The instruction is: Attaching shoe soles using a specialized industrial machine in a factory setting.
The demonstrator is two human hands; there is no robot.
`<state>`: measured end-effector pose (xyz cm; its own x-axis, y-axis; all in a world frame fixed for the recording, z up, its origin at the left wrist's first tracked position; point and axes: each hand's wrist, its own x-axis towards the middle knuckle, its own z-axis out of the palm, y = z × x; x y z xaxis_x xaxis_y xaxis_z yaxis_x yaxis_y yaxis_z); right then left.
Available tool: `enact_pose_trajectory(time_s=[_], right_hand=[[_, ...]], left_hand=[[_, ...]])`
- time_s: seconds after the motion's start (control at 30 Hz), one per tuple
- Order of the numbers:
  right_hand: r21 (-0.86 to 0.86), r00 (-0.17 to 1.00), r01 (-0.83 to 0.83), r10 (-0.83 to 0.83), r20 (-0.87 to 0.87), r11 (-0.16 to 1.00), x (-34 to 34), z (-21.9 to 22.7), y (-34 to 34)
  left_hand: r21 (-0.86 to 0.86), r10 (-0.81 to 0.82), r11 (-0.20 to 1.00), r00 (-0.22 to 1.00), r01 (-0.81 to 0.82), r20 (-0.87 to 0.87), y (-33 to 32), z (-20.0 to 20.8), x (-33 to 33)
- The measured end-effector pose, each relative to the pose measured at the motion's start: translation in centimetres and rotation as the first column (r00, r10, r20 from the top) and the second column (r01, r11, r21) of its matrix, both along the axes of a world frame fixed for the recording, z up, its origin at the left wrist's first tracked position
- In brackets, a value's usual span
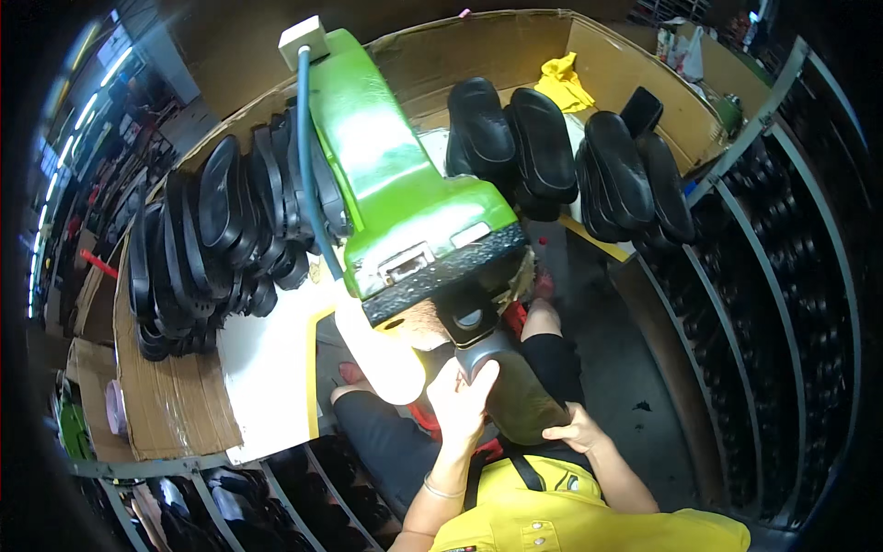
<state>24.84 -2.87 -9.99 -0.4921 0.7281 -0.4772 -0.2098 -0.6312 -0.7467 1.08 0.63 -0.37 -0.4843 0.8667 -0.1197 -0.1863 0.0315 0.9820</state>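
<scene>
A dark slide sandal [521, 397] is held in both hands below a green machine head [395, 175], its strap end up against the machine's dark lower part [467, 317]. My left hand [460, 397] grips the strap end, thumb laid across it. At the other end, my right hand [576, 431] pinches the sole's edge between thumb and fingers. The machine's underside hides part of the sandal's upper end. Beside my left hand glows a bright white lamp [382, 359].
Black slides [216, 221] are stacked left of the machine, with more black slides [543, 138] to its right. Cardboard walls [635, 64] surround the worktop, and a yellow cloth [563, 83] lies at the back. Metal racks of footwear [763, 304] stand at the right and lower left.
</scene>
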Motion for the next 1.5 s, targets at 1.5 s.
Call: enact_pose_trajectory(time_s=[1.5], right_hand=[[0.518,0.953,0.302,-0.264,-0.146,0.8,-13.6,8.0,12.3]], left_hand=[[0.084,0.275,0.951,0.939,-0.297,0.208,-10.4,0.1,-10.1]])
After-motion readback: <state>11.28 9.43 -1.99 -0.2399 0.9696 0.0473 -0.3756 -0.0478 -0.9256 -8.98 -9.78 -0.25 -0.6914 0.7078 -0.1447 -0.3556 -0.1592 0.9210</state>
